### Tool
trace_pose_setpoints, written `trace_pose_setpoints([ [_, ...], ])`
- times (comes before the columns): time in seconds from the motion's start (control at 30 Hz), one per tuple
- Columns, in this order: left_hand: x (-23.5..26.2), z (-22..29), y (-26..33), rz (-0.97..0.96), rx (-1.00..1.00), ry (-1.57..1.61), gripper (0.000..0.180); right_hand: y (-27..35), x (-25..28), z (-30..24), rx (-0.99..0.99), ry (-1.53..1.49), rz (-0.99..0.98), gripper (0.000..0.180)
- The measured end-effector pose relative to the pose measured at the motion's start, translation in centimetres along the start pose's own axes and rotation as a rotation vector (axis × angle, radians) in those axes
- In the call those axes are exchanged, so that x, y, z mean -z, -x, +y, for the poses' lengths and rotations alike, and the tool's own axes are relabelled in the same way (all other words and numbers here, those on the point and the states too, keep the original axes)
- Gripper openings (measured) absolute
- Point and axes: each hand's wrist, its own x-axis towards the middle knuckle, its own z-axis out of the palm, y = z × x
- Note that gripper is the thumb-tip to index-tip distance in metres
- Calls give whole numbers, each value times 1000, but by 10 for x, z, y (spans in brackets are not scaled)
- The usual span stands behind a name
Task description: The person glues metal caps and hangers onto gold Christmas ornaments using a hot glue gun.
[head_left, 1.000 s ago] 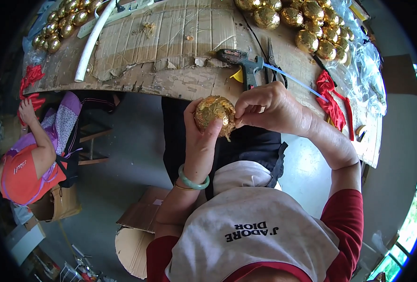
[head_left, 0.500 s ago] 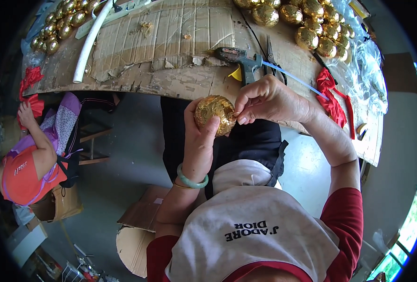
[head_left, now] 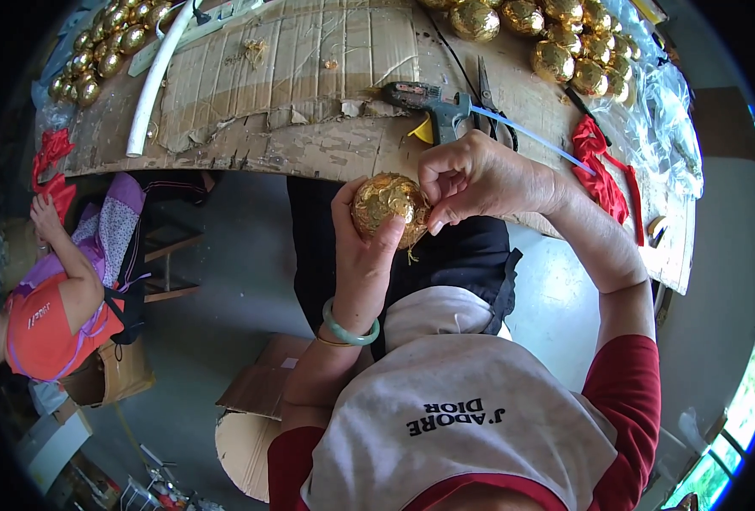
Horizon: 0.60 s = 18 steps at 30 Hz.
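Gold foil ball [head_left: 386,204] (crinkled) gripped by left hand [head_left: 367,247]; right hand [head_left: 480,179] pinching.

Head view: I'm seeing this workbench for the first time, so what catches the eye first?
The gold foil ball at the centre, cupped in the left hand while the right hand pinches at its side. Beyond it, a glue gun lies on the worn cardboard-covered table, with heaps of gold balls at the far right and far left corners.
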Motion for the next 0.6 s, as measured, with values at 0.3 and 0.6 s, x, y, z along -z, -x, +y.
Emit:
trace_pose_setpoints([
  [0.3,5,14,-14,-80,5,226,55,2,3,-4,390,203,291,73],
  [0.6,25,13,-17,-139,63,299,66,-21,13,-10,442,442,271,84],
])
